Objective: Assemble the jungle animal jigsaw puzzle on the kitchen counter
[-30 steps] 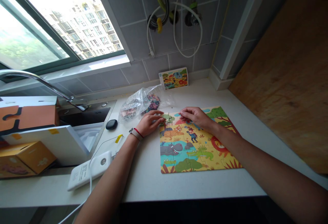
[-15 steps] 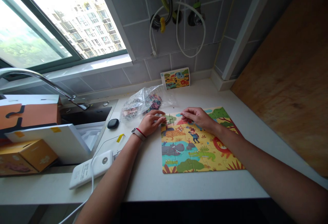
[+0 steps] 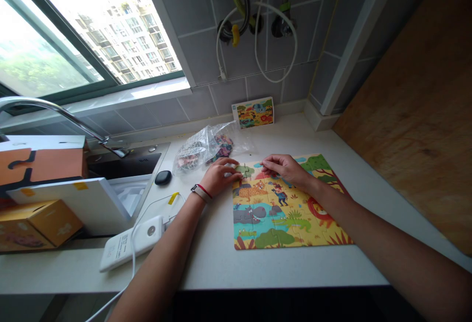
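Observation:
A jigsaw puzzle [image 3: 258, 214] with a lion, a hippo and a crocodile lies flat on the white counter, its pieces joined. At its upper left corner rests my left hand [image 3: 220, 177], open, with fingers stretched over the edge and the fingertips touching the corner pieces. My right hand [image 3: 283, 166] is over the top edge, thumb and fingers closed together against the puzzle. Whatever sits between those fingertips is hidden. The right hand and forearm cover part of the top and right side of the puzzle.
A picture card [image 3: 254, 112] leans on the back wall beside a clear plastic bag [image 3: 206, 146] holding loose pieces. Left are a black round case [image 3: 162, 178], a white power bank [image 3: 129, 244] with a cable, boxes [image 3: 47, 221], and a sink [image 3: 147, 162] with a tap [image 3: 66, 115].
My left hand's fingers have shifted slightly at the puzzle's corner, and the thumb sits a little lower. My right hand stays in nearly the same place.

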Demonstrator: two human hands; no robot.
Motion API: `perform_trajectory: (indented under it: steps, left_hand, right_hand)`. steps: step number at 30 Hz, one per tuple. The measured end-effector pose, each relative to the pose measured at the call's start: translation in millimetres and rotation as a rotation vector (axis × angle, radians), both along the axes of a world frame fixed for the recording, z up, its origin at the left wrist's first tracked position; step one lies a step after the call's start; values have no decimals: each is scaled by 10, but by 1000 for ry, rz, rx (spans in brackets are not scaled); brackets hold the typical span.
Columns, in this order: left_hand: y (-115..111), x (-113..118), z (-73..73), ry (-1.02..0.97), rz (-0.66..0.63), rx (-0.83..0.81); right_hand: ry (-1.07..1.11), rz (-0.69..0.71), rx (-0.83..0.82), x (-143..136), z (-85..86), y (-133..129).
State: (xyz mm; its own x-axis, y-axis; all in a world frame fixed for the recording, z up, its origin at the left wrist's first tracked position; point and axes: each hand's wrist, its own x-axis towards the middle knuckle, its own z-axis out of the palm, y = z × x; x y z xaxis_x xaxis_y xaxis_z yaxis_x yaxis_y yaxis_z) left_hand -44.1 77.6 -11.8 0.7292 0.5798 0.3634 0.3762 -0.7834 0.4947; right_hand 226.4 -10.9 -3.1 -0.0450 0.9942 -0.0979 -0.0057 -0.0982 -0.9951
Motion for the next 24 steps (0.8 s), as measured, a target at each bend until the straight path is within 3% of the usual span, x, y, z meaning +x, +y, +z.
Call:
perform_trajectory:
  steps: [13,24]
  left_hand:
    - [-90,30,54,165,-25,66]
    - [-53,68,-95,71,16,74]
  right_hand:
    - [16,0,-4,-10,25,-15]
    - [-53,3,61,-44,-18,0]
